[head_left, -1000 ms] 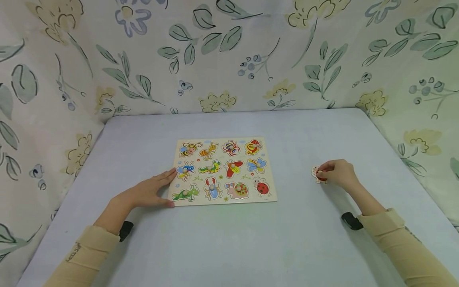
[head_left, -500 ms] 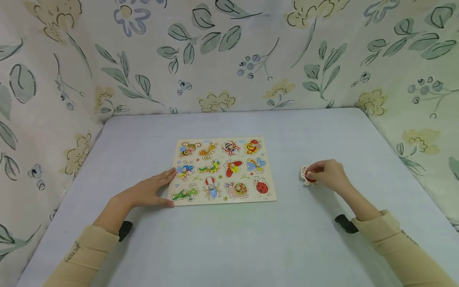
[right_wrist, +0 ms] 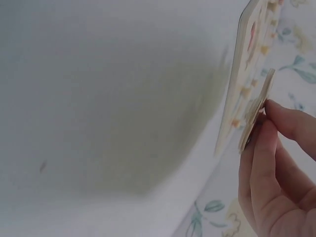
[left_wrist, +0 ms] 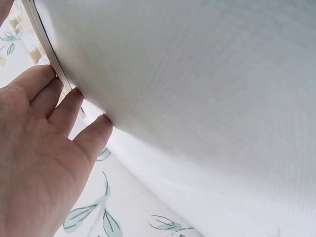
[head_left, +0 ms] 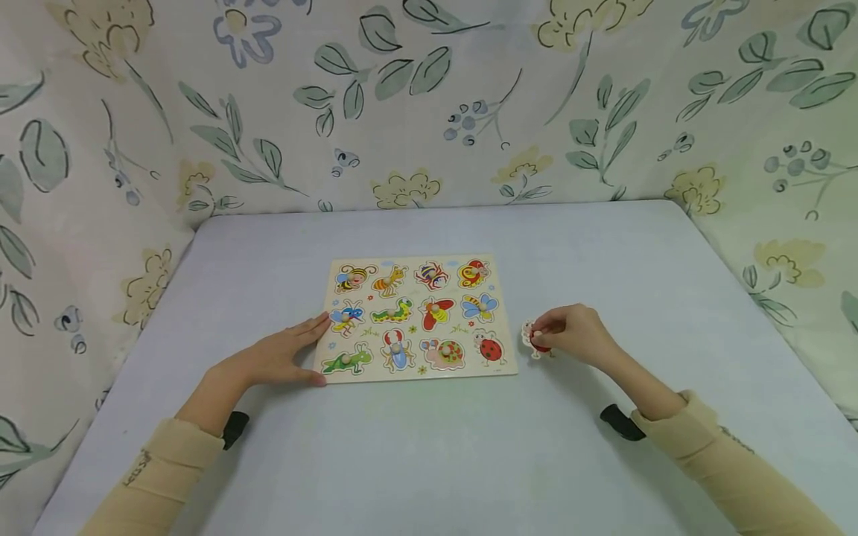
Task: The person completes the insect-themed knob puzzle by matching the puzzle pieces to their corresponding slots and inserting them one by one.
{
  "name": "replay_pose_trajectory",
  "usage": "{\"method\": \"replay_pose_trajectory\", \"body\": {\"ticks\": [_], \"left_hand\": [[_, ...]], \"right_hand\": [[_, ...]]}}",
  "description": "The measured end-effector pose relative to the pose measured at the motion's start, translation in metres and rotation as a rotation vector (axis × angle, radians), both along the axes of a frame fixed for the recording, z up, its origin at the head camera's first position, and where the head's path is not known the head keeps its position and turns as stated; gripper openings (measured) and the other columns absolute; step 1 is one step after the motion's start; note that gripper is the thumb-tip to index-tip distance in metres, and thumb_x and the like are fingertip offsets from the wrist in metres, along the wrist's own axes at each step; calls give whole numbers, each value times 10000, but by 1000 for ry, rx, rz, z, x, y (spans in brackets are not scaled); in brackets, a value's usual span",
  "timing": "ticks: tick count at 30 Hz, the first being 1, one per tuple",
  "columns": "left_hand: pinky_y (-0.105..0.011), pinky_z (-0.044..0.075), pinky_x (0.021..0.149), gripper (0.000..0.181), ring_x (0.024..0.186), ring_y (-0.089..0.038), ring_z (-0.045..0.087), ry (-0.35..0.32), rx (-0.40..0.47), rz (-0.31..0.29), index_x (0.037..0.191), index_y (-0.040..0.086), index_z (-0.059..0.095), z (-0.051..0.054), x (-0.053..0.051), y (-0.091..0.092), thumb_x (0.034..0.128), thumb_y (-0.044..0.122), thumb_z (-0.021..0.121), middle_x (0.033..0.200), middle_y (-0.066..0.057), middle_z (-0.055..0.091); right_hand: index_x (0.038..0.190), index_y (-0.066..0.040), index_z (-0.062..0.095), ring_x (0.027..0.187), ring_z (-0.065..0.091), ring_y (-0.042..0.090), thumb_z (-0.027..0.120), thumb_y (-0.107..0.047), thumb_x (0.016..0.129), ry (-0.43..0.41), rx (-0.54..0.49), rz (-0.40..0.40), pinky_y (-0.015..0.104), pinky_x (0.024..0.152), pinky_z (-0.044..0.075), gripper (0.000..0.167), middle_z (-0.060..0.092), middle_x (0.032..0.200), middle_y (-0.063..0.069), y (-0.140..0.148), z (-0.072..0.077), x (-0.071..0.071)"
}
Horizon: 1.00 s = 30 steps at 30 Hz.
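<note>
A wooden peg puzzle board (head_left: 415, 376) with several insect pieces lies on the table. My left hand (head_left: 278, 359) rests at the board's left edge, its fingers fairly straight and touching it; the left wrist view shows those fingertips (left_wrist: 74, 96) against the edge. Just off the board's right side, my right hand (head_left: 576, 335) pinches a red ladybug puzzle piece (head_left: 538, 344) between thumb and fingers. In the right wrist view this ladybug piece (right_wrist: 256, 116) is seen edge-on, apart from the board. The ladybug spot (head_left: 490, 349) at the board's lower right shows a printed ladybug without a knob.
The white table (head_left: 429, 454) extends around the board on all sides. A floral cloth (head_left: 415, 112) hangs behind the table and along its sides. A black band (head_left: 622, 423) sits at the right wrist, another black band (head_left: 234, 429) at the left.
My right hand has moved left across the table with the ladybug piece, from well to the right to close beside the board. My left hand and the board have stayed put.
</note>
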<state>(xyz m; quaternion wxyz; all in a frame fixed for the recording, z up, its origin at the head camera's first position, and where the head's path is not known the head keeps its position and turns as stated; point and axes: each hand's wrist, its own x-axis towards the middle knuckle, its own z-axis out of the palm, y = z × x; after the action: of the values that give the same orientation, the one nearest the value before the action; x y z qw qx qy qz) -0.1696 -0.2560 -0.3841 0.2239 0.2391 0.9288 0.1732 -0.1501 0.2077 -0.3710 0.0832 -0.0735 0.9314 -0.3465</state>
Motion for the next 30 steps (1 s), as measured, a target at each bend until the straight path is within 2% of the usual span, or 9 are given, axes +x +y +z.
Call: {"method": "replay_pose_trajectory", "body": {"ticks": [11,30], "left_hand": [[-631,208,1107,1071,1426,-446,178,-7,6,4,1532,3,209,-1,0,-1,781,566,725,1594,-197,154],[-636,202,1106,1077,1426,-447,178,5,7,3,1534,13,208,-3,-1,-3,776,577,723,1594,-191,161]], "right_hand": [[876,17,718,681,593,141,751,-44,809,-24,-26,76,249,567,481,96,674,744,28,-29,-4,-6],[868,7,727,671,551,131,768,-51,803,-47,-42,104,261,566,463,96,657,732,13,-47,-9,-8]]}}
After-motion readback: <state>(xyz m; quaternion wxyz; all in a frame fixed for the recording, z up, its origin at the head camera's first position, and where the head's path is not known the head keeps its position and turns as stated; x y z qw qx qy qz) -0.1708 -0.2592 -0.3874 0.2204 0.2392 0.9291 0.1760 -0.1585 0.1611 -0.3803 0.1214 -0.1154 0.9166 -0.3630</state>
